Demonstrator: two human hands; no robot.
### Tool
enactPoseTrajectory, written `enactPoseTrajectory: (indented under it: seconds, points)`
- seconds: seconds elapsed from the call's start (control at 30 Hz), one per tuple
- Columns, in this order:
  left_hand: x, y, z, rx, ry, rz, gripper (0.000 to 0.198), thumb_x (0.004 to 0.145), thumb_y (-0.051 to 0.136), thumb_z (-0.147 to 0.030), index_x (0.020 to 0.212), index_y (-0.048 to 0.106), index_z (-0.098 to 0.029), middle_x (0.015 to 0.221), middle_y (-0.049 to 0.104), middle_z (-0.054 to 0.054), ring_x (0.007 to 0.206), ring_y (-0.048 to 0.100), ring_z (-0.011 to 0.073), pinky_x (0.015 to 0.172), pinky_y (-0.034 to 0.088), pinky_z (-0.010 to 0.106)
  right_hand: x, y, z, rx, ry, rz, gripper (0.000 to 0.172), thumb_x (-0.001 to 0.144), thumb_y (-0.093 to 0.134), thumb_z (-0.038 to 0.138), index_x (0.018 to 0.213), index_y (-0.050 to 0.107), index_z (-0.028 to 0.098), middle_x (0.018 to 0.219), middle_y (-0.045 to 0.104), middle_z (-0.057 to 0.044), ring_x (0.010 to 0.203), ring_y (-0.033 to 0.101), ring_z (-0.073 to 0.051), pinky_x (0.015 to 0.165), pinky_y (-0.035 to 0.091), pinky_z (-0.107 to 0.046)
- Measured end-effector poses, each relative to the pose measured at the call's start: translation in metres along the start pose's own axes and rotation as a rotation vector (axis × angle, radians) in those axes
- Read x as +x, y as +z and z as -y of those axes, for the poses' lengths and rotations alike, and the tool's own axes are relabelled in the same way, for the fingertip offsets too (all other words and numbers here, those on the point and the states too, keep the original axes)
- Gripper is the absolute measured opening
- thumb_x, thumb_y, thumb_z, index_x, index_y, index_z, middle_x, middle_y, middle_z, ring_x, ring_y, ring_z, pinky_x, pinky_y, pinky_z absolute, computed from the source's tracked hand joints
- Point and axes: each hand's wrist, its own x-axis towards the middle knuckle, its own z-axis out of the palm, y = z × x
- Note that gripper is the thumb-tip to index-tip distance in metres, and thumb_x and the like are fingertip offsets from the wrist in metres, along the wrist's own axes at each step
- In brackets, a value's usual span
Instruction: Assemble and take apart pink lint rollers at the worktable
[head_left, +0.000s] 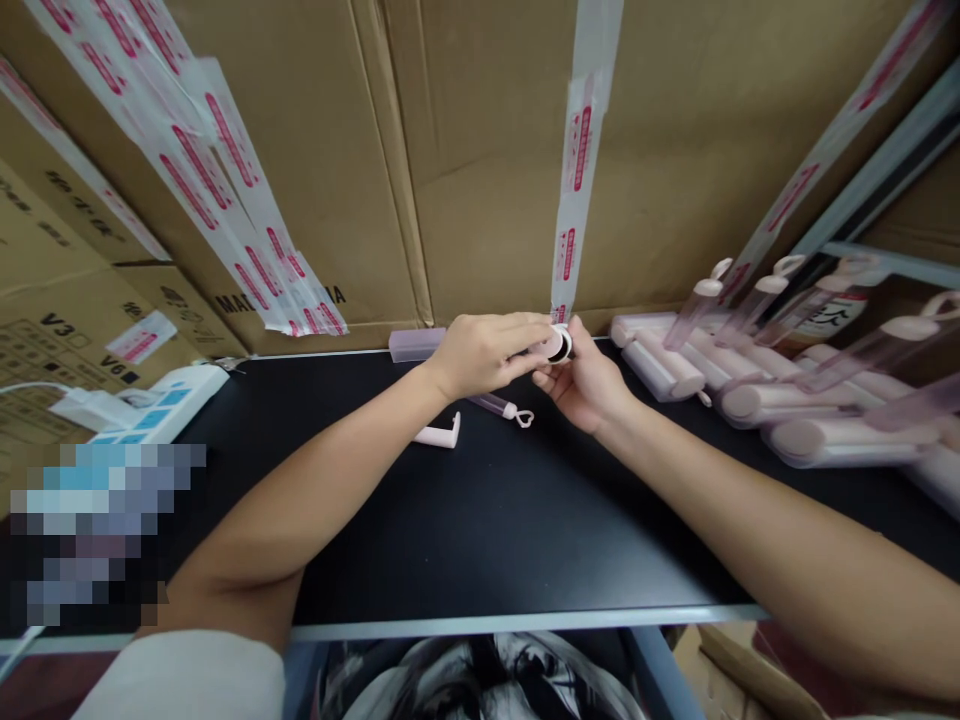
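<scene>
Table (480, 560), black, nearest of all. Farther in, small pink part (442, 436) & loose tube (491, 404) w/ heart-shaped loop (524, 419), both lying flat, partly covered by L hand (487, 352). Fingers of L hand: bent, grasping small round piece (556, 346), pink w/ dark opening. R hand (592, 385) opposite, thumb & fingers pinching same piece. Place of piece: between both hands, toward back of table.

Possible trouble, only as judgement: slipping of the piece, because of small size & hold by fingertips; pushing away of loose tube, because of closeness to L hand; tipping of upright tubes (684, 318) at right, prob. from wide swing of R forearm (720, 490).

Containers: pink cases (660, 368), lying in group beside R hand, insides: cannot tell. Among them, upright tubes, see-through, capped, contents unclear. Behind, bottle (840, 318), partly hidden, brownish inside. Farthest, cardboard box (487, 200), taped, contents not visible.
</scene>
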Motion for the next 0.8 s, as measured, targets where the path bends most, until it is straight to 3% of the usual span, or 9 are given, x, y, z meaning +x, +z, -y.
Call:
enactPoseTrajectory:
  seconds: [0.2,0.53,0.8]
  points:
    - [0.001,0.002,-0.006,0.137,0.143,-0.117,0.022,0.101,0.064,-0.035,0.112,0.078,-0.023,0.121,0.080,0.002,0.094,0.080,0.0153,0.078,0.062,0.024,-0.002,0.001,-0.002,0.054,-0.004,-0.005,0.035,0.102,0.063,0.049,0.088,0.068,0.018,0.065,0.069,0.001,0.052,0.065,-0.011,0.053,0.063,-0.022]
    - [-0.012,0.002,0.003,0.094,0.018,-0.091,0.025,0.100,0.065,-0.036,0.112,0.078,-0.019,0.122,0.080,0.006,0.102,0.080,0.0179,0.088,0.065,0.028,-0.002,0.003,-0.003,0.033,0.021,-0.015,0.029,0.104,0.062,0.040,0.092,0.069,0.015,0.069,0.073,-0.003,0.054,0.068,-0.011,0.054,0.063,-0.021]
    - [-0.022,0.002,-0.012,0.058,-0.041,-0.134,0.022,0.102,0.061,-0.028,0.114,0.077,-0.018,0.130,0.076,0.009,0.111,0.077,0.0194,0.095,0.065,0.032,-0.012,0.009,-0.011,0.059,0.036,0.032,0.026,0.102,0.064,0.042,0.094,0.070,0.017,0.071,0.074,-0.002,0.058,0.069,-0.012,0.060,0.065,-0.024]
